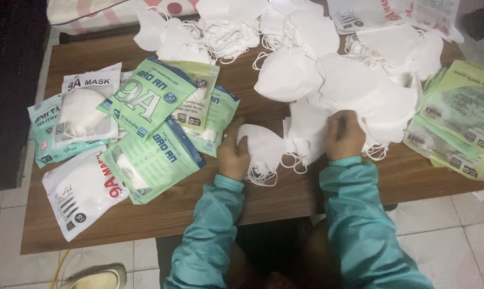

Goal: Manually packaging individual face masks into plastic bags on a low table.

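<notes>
On the wooden desk (284, 200), near its front edge, the left hand (234, 151) has its grip closed on a folded white mask (263, 147) with thin ear loops. Just beside it, the right hand (344, 135) has its grip closed on the edge of a mask stack (305, 131). Green sealed packets (153, 131) lie to the left, and a big pile of loose masks (327, 69) lies behind the hands.

Bare desk (161, 214) runs open along the near edge, below the green packet (153, 160), so a hand passes freely there. Left of that packet, white packets (84, 190) crowd the way. Right of it, loose white masks (327, 91) pile up, blocking the far side.
</notes>
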